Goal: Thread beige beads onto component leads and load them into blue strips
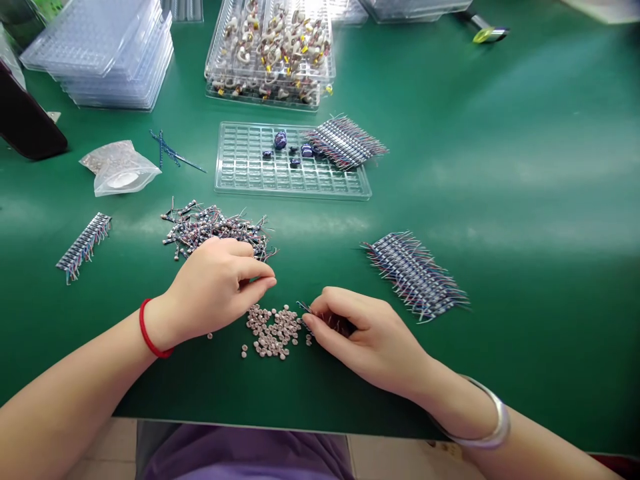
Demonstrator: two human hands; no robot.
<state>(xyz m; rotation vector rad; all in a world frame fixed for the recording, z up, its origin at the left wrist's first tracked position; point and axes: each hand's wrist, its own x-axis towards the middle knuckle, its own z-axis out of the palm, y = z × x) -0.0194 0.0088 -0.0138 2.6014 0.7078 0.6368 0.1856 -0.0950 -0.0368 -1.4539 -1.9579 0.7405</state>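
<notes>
Your right hand (370, 337) grips a wiry piece (303, 307), mostly hidden; your left hand (215, 283) is pinched closed near glossy round discs (274, 333).

Dark device (26, 113), cut off left.

small-parts assembly workbench, green work surface (525, 267), stacked clear plastic trays (115, 60), piles of wired components (215, 227)
</notes>
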